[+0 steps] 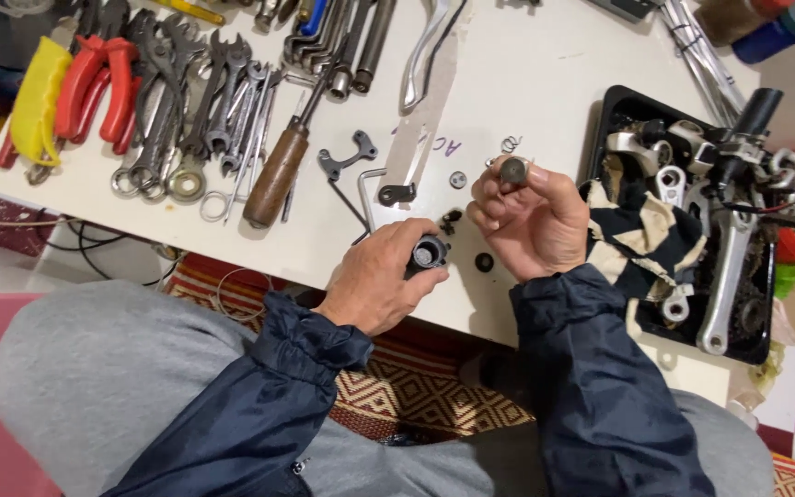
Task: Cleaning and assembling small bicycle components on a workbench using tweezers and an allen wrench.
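Small dark round part, pinched at the tips of thumb and forefinger of the right hand, held up over the white tabletop just beside the black tray. Black hollow cylinder, clamped in the closed left hand near the table's front edge, open bore turned up and towards the round part, the two pieces near each other but apart.

Judging by the pairing of the pieces, best to keep the cylinder steady with its mouth facing up and to bring the round part square to the bore, not tilted. Better to grip the part by its rim only, leaving its face free. Wise to work low over the table, so that a slip lands on the white surface and not in the lap. Worth minding the loose bits lying close by: a small grey washer, a black ring, a bent hex key. No need for force; probably a matter of feel and alignment.

As to looks: disc-like, dull dark grey, metal by the sheen, small enough to sit between two fingertips; finer detail such as threads too small to tell. Cylinder matt black, thick-walled, with a round opening and a paler ring inside.

Further off, spanners and a wooden-handled screwdriver on the left, a patterned rag over the tray
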